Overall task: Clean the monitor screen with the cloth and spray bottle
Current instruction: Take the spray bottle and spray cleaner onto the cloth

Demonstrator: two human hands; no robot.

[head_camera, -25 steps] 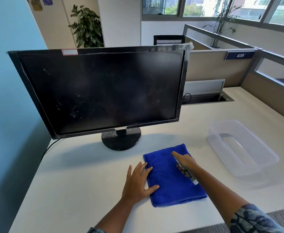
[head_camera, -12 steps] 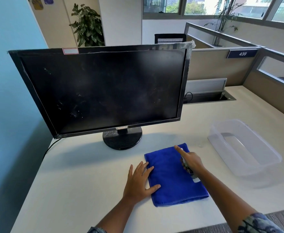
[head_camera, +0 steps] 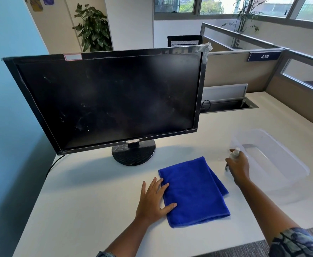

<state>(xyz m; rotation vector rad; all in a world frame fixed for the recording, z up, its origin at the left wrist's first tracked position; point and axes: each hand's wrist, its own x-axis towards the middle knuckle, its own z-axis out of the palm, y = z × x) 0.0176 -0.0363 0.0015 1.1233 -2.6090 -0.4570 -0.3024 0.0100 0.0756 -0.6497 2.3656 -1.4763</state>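
Note:
A black monitor [head_camera: 107, 101] with a dusty, speckled screen stands on a round base at the back left of the white desk [head_camera: 89, 197]. In front of it lies a folded blue cloth [head_camera: 194, 190]. My left hand [head_camera: 153, 199] rests flat on the cloth's left edge, fingers spread. My right hand [head_camera: 238, 166] is to the right of the cloth, closed around a small clear spray bottle [head_camera: 234, 153] held upright just above the desk; only the bottle's top shows.
A clear plastic tub [head_camera: 281, 160] sits on the desk right of my right hand. A cable slot [head_camera: 226, 105] is set in the desk behind the monitor. Partitions bound the back and right; a blue wall stands at the left.
My right hand has moved with the spray bottle from over the cloth to its right, near the plastic tub, and turned the bottle upright. The left hand stays on the cloth.

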